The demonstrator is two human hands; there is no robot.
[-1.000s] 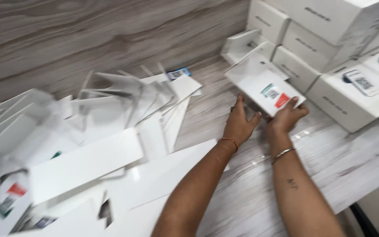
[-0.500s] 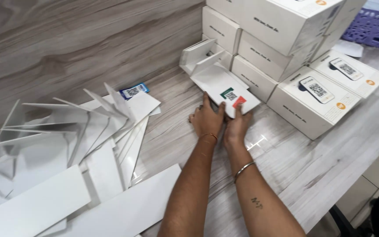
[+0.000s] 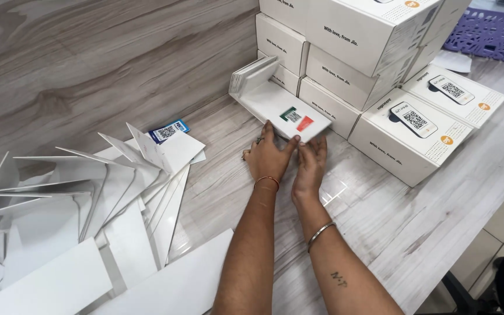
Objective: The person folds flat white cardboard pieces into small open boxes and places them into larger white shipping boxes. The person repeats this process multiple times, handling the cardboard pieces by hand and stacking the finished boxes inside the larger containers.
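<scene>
While both hands press it, white flat box (image 3: 281,108) lies open.

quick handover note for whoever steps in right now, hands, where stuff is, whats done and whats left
Left hand: flat on the table, fingertips at the near edge of the white tray; grip open.
Right hand: beside it, fingertips on the same edge; grip open.
Tray: lies on the table against the stacked white boxes, with a stack of white cards upright at its far end.
Flat white sheets: piled loose at left.
Done: many boxes closed and stacked.
Left: the tray is still open and outside any box; the sheets are unsorted.
</scene>
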